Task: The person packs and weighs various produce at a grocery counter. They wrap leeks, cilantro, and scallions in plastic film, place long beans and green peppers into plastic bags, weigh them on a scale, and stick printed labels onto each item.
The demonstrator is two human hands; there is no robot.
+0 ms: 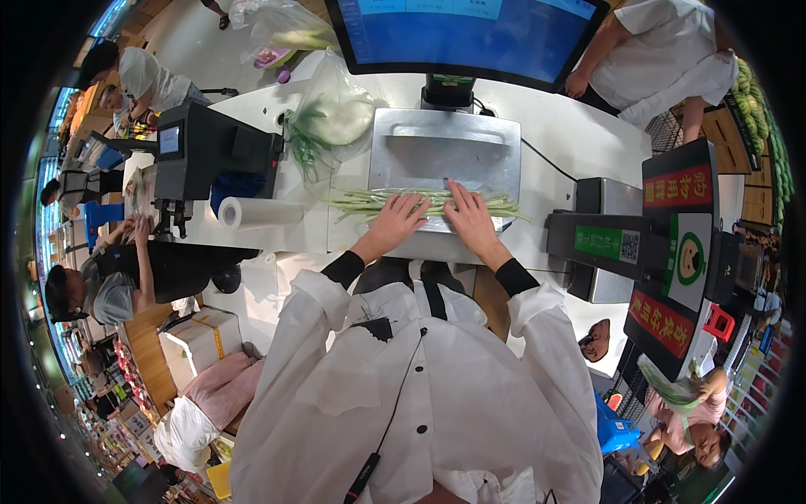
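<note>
A bundle of long green beans (346, 201) in clear plastic film lies crosswise on the near part of a stainless-steel weighing scale plate (444, 157). Its ends stick out past both sides of the plate. My left hand (397, 222) rests on top of the bundle, fingers apart, left of the middle. Just right of it, my right hand (471, 217) lies flat over the beans with its fingers spread. A clear plastic bag (340, 116) holding a large pale vegetable and green leaves sits beyond the plate's left side.
A monitor (466, 38) stands behind the scale. A plastic bag roll (258, 213) and a black machine (220, 151) are at left. Sign panels (677, 252) rise at right. People stand around the white counter (560, 157); one person's hand (576, 83) is near the monitor.
</note>
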